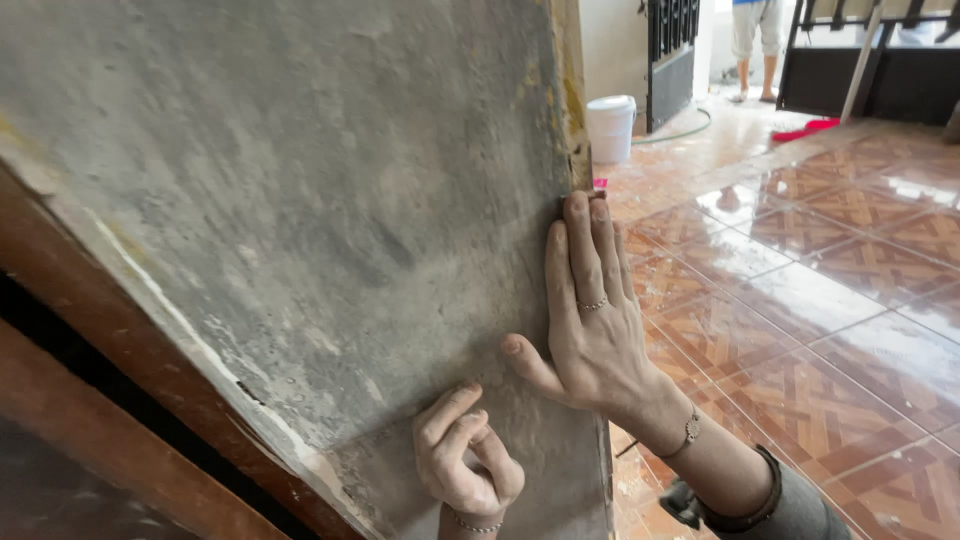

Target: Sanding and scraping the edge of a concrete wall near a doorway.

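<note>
Hands press against a large grey panel (300, 200), seen from above by a head-worn camera. The panel is flat, dusty and mottled like cement or stone, and it fills the left and middle of the view, tilted so that its right edge runs down the centre of the picture. A worn brown wooden frame (110, 330) borders it along the lower left.

The right hand (590, 320) lies flat and open on the panel near its right edge, fingers together and pointing up, thumb spread to the left; it grips nothing. A ring sits on one finger and a thin bracelet on the wrist, above a grey sleeve (790, 500). The left hand (465, 460) is low on the panel, just left of and below the right hand, curled loosely into a fist with its fingers against the surface. It seems to hold nothing, though the inside of the fist is hidden. Both hands are dusted with grey powder.

To the right, a glossy tiled floor (830, 280) in red-brown patterns reflects the light. Farther back stand a white bucket (610, 125) beside a dark metal gate (670, 55), a red thing on the floor (805, 128), and the legs of another person (755, 45) well apart from the panel.
</note>
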